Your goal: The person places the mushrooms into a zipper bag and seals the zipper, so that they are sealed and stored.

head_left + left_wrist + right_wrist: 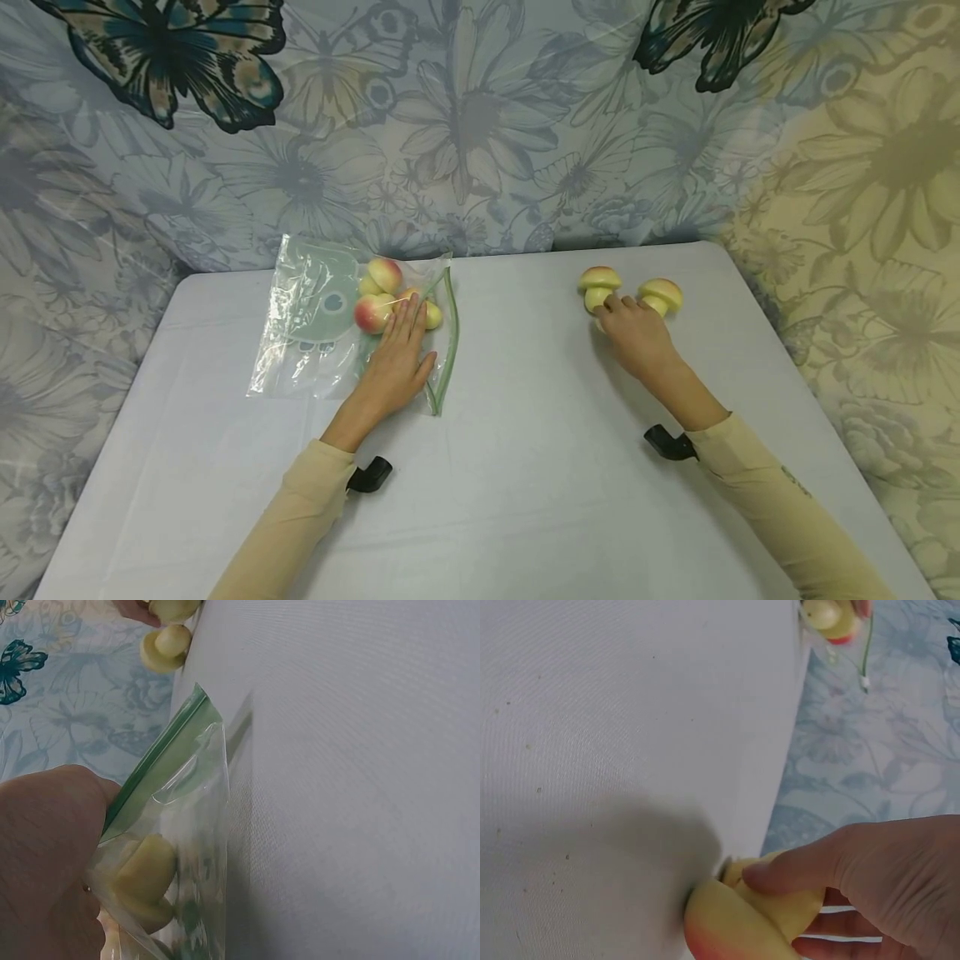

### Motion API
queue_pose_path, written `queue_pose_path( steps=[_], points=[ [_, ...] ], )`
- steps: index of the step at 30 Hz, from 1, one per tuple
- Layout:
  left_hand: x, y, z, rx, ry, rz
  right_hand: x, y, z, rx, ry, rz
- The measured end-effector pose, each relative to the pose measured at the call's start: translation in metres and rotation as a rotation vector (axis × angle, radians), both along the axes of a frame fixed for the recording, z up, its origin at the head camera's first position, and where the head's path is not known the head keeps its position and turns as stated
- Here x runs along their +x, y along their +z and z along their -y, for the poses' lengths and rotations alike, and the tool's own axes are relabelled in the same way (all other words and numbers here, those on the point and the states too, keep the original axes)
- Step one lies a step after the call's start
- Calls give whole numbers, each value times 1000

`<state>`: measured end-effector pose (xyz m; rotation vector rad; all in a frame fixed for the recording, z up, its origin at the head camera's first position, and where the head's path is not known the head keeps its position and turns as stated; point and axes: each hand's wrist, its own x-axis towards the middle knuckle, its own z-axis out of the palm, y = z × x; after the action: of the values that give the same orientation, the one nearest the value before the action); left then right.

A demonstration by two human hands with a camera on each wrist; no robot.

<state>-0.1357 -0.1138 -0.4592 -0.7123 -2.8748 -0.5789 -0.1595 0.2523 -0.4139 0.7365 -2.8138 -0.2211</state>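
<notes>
A clear zip bag (307, 325) with a green zip edge (452, 342) lies at the table's left. Several yellow toy mushrooms with reddish caps (372, 313) are inside it. My left hand (395, 364) rests on the bag with its fingers straight over the mushrooms. At the right, my right hand (639, 335) reaches two more mushrooms standing on the table. In the right wrist view, its thumb and fingers pinch a yellow mushroom (799, 904), and a red-tinged cap (731, 922) shows against it. The other mushroom (662, 295) stands beside the right hand in the head view.
A white cloth covers the table (517, 467). Behind it hangs a patterned curtain (480, 125) with flowers and butterflies, close to the table's back edge. A black wrist mount (371, 475) sits at the left cuff and another mount (670, 442) at the right cuff.
</notes>
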Motion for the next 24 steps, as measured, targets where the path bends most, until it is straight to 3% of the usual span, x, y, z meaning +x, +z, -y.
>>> queue_pose_path(
  steps=[12,24],
  points=[
    [0,1,0,-6,0,4,1,0,0,-99,18,-5],
    [0,-1,0,6,5,-2,2,3,2,-232,6,86]
  ],
)
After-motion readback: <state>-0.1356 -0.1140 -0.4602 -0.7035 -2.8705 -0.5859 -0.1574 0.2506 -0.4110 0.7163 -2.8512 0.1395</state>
